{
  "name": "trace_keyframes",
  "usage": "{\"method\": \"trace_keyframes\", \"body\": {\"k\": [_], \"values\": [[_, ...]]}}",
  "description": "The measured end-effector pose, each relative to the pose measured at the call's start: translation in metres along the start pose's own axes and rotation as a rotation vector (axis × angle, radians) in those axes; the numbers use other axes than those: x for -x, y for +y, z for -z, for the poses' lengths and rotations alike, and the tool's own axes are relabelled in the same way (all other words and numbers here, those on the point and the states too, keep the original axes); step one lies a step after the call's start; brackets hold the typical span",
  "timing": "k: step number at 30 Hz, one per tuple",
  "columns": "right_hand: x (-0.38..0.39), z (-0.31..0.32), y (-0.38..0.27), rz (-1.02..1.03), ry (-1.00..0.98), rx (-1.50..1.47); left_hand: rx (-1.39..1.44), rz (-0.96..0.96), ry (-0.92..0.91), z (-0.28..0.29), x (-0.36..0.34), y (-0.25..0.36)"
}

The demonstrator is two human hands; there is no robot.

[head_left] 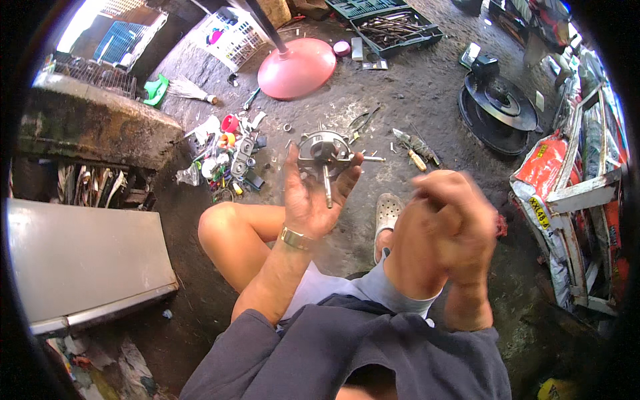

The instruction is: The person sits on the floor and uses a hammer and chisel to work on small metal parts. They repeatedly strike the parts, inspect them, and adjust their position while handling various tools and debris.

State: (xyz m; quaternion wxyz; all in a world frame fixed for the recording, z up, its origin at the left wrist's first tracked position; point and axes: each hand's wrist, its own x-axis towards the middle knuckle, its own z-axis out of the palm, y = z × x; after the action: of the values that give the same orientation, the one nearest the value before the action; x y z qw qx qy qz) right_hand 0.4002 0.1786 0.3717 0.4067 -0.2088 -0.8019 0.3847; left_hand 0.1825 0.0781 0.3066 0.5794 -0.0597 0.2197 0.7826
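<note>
My left hand (310, 200) holds up a round metal housing (333, 150) with a dark centre and thin shafts sticking out, one pointing down toward my wrist. My right hand (453, 217) is raised over my right knee, blurred, its fingers curled; anything inside them is hidden. On the floor beyond lie pliers (365, 119), a wooden-handled tool (415, 157), a small ring (287, 127) and a pile of plastic and metal bits (233, 153).
A pink round stand base (297, 73) with a pole, a white basket (230, 37) and a crate of metal tools (393, 30) are at the back. A concrete ledge (93, 120) and grey metal panel (90, 260) are left; black round parts (493, 120) and a frame with sacks (580, 193) are right.
</note>
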Motion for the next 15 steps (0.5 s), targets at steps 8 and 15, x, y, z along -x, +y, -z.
{"method": "trace_keyframes", "body": {"k": [8,15], "values": [[0.05,-0.083,-0.011,-0.543,-0.176,-0.198,-0.052,-0.183,0.007,0.027,0.015,-0.026],[0.052,-0.071,0.008,-0.336,-0.221,-0.014,-0.057,-0.051,-0.202,0.035,0.045,0.001]]}}
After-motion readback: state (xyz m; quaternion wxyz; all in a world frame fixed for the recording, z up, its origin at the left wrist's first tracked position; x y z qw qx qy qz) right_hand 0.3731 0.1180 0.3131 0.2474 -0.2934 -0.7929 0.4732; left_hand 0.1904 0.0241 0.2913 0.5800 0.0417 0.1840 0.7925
